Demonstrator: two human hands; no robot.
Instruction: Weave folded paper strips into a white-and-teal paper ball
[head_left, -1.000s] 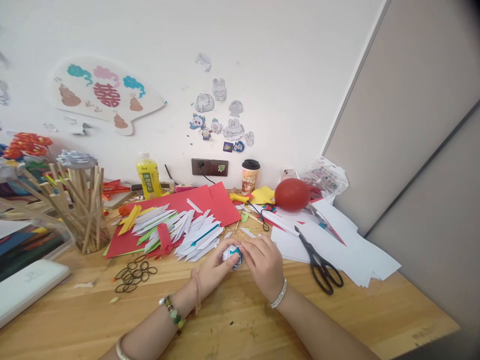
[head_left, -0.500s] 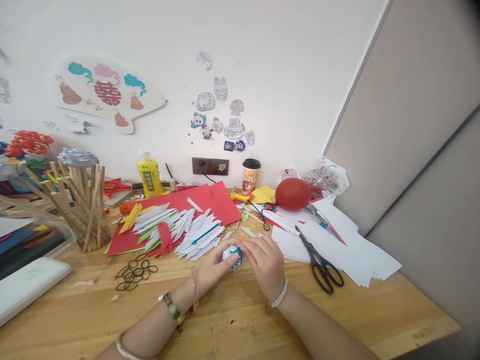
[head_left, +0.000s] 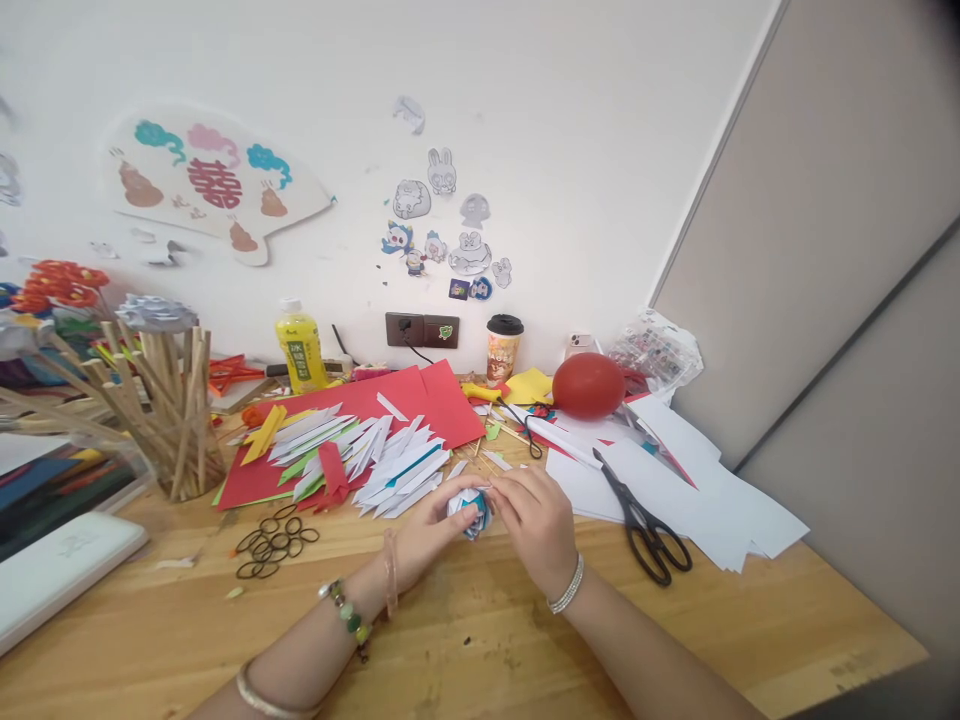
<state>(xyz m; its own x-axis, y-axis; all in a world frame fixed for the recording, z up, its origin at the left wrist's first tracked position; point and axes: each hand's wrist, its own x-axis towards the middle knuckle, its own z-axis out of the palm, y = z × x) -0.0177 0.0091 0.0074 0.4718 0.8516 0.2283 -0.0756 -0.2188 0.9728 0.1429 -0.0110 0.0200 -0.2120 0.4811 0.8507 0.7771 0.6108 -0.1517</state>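
A small white-and-blue folded-paper ball [head_left: 474, 512] rests in my left hand [head_left: 433, 520], whose fingers and thumb are closed around it. At its upper right edge, my right hand [head_left: 534, 520] is closed in a pinch; what lies between those fingertips is too small to make out. Just beyond my hands lies a heap of folded white paper strips [head_left: 401, 475], with a few blue and green ones among them. A folded red paper piece [head_left: 331, 470] sits at the heap's left part.
Black scissors [head_left: 645, 525] lie on white paper sheets [head_left: 705, 510] at right, near a red balloon [head_left: 589, 386]. Black rubber bands [head_left: 276, 545] and a jar of wooden sticks [head_left: 176, 430] are at left. A yellow bottle [head_left: 300, 350] and lidded cup [head_left: 503, 352] stand behind.
The paper ball has turned slightly in my left hand, showing more of its blue folds. My right hand stays pinched at its edge; the view has shifted a little.
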